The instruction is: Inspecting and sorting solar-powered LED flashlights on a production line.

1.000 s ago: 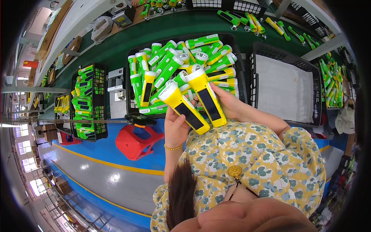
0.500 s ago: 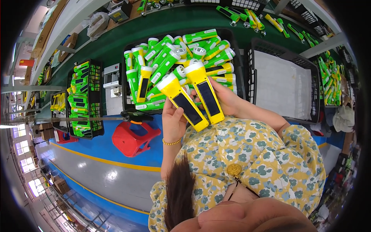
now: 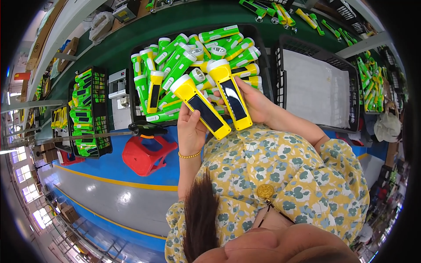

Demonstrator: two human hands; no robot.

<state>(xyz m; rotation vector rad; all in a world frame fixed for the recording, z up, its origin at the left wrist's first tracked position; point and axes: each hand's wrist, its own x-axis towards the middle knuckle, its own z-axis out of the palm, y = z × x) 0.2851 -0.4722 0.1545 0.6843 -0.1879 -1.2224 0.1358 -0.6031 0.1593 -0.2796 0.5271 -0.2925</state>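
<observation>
My left hand (image 3: 189, 130) grips a yellow flashlight (image 3: 199, 105) with a white head and a dark panel on its side. My right hand (image 3: 255, 105) holds a second yellow flashlight (image 3: 230, 93) of the same kind, right beside the first. Both flashlights are held side by side in front of my chest, heads pointing away from me. Just beyond them stands a black crate (image 3: 262, 44) heaped with several green and yellow flashlights (image 3: 175, 61).
A black crate lined with white sheet (image 3: 318, 90) stands right of the heaped one. A black crate of green parts (image 3: 87, 114) is at the left, a red plastic stool (image 3: 144, 153) below it. More flashlights (image 3: 272, 11) lie on the green bench at the far side.
Both hands have kept the two yellow flashlights side by side; the pair has shifted slightly toward my body while the view tilted a little.
</observation>
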